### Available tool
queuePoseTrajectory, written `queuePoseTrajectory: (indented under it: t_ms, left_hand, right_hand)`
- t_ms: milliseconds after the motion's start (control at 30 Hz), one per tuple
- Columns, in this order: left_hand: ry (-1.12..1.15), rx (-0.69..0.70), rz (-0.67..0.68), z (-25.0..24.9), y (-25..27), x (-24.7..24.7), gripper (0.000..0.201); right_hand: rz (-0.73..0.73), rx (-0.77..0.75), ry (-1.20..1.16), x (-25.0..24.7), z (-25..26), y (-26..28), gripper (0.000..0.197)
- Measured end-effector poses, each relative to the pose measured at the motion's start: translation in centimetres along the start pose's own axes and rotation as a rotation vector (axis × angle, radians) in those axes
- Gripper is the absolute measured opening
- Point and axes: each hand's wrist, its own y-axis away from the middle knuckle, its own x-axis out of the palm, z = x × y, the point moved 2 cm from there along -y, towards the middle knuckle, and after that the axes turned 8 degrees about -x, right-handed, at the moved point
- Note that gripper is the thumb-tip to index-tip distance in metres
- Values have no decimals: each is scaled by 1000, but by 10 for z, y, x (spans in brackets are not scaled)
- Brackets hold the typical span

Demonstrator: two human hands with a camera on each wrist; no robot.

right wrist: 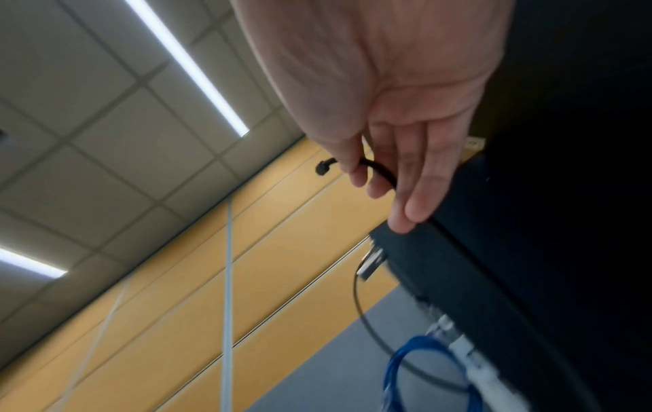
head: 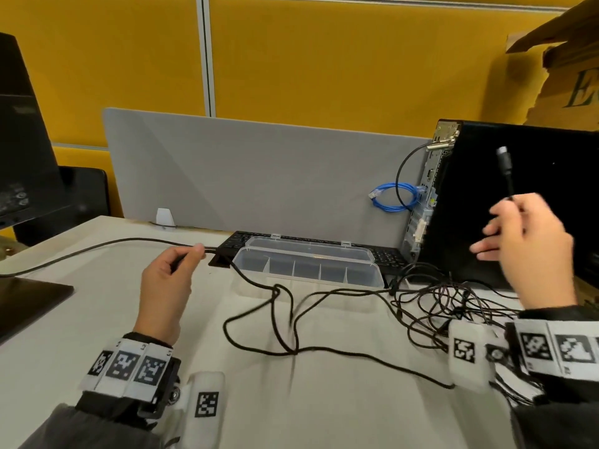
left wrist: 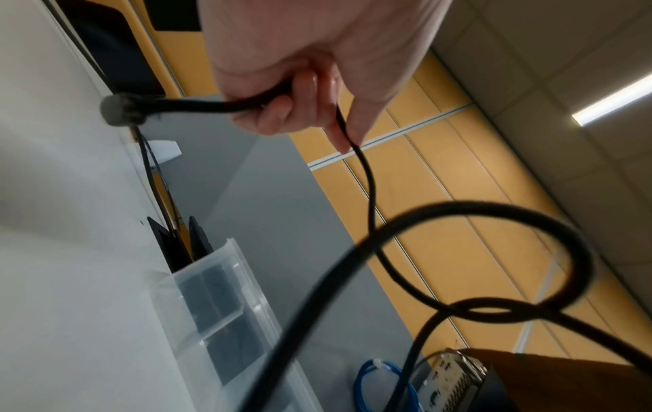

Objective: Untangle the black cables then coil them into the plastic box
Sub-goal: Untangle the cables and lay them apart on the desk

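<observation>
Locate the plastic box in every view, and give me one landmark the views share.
Head: the plastic box sits at centre, lid open, on the table in front of the keyboard.
Left wrist: the box is at lower left, seen end-on, the keyboard just above it.
Right wrist: not in view.
Shared landmark: the blue cable, coiled by the computer's rear; bottom centre in the left wrist view, bottom right in the right wrist view.
</observation>
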Motion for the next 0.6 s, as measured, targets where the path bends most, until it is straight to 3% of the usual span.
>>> queuePoseTrajectory:
  t_ms: [67, 133, 233, 333, 500, 600]
  left_hand:
    - [-13, -12, -65, 2, -6, -6, 16]
    - [-28, -22, -102, 5, -10, -10, 18]
    - [-58, -21, -109, 7, -11, -11, 20]
    - [-61, -25, -41, 8, -7, -6, 19]
    - [-66, -4, 125, 7, 2, 5, 15]
    - [-26, -3, 218, 6, 6, 10, 17]
  right_hand:
    - [-68, 0, 66, -15, -12, -4, 19]
    - [-48, -10, 298, -23, -21, -4, 30]
    - [122, 56, 607, -22, -26, 1, 34]
    - [353, 103, 737, 0, -11, 11, 36]
    - [800, -219, 416, 57, 40, 39, 44]
    - [1078, -288, 250, 87, 69, 76, 56]
